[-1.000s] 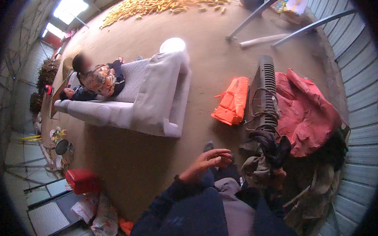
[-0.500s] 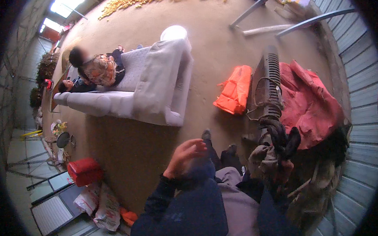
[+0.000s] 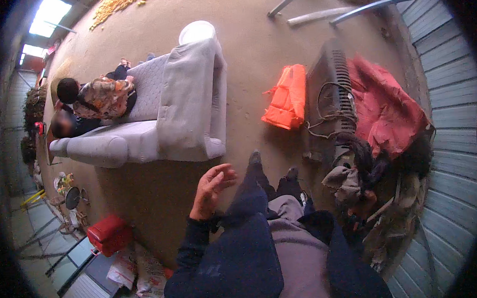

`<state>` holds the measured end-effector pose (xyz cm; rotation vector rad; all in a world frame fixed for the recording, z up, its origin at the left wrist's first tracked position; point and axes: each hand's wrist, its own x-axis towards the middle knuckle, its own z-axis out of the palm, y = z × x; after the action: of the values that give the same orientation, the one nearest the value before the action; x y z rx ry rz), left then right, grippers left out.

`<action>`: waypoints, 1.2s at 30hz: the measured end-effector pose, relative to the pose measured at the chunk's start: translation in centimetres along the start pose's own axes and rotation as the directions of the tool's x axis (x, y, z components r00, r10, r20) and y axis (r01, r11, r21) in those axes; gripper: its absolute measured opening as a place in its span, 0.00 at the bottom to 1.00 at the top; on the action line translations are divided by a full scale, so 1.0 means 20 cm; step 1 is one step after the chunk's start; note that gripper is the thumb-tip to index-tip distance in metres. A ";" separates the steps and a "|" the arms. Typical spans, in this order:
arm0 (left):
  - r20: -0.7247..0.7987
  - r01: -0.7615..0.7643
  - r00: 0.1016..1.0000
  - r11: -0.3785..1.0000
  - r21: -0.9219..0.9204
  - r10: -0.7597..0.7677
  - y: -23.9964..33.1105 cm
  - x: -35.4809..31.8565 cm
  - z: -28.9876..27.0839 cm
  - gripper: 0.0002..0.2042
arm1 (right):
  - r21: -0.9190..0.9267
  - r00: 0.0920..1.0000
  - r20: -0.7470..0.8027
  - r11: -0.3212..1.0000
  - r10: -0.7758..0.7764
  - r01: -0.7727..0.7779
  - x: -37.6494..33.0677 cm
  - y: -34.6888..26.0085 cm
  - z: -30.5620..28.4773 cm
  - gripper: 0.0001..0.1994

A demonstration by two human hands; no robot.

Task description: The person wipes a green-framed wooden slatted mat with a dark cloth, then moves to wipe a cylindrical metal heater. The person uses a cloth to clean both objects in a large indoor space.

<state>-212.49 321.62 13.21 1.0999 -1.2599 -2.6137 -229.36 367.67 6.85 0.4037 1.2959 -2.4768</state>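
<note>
My left hand (image 3: 212,188) hangs in front of me over the floor, its fingers spread a little and holding nothing. My right hand (image 3: 364,203) is low on the right, partly in shadow, closed around a bundle of cloth. A crumpled grey cloth (image 3: 342,183) and a dark, twisted cloth (image 3: 362,155) stick out above it. Just beyond the bundle stands a long dark ribbed unit (image 3: 331,86) with a cord (image 3: 325,113) looped over it. The exact grip of my right fingers is hidden.
A pale sofa (image 3: 191,98) at the left bears two people (image 3: 106,96). An orange strapped item (image 3: 287,99) and a red sheet (image 3: 388,108) flank the ribbed unit. A white bucket (image 3: 197,32), a red container (image 3: 110,234), sacks (image 3: 148,275) and corn cobs (image 3: 112,8) are around.
The view has shifted, and my left hand appears further left and slightly higher, still empty. The dark cloth by my right hand has changed shape. The seated person's head has turned.
</note>
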 end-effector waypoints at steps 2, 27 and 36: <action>0.001 0.012 1.000 1.000 0.016 -0.012 0.06 0.05 -0.09 0.19 | 0.001 0.999 -0.035 1.000 -0.026 0.026 -0.03 0.03 0.03 0.18; 0.138 0.055 0.987 0.980 0.192 -0.082 0.50 0.74 0.11 0.18 | 0.095 0.893 -0.409 0.964 -0.188 0.247 0.01 0.22 -0.08 0.15; 0.187 0.100 0.973 0.980 0.172 -0.132 0.56 0.92 0.23 0.18 | 0.101 0.712 -0.677 0.934 -0.189 0.344 0.22 0.43 -0.37 0.12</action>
<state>-231.95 311.31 12.28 0.9824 -1.5151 -2.8102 -229.19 368.60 -5.26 1.3463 1.3851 -2.8619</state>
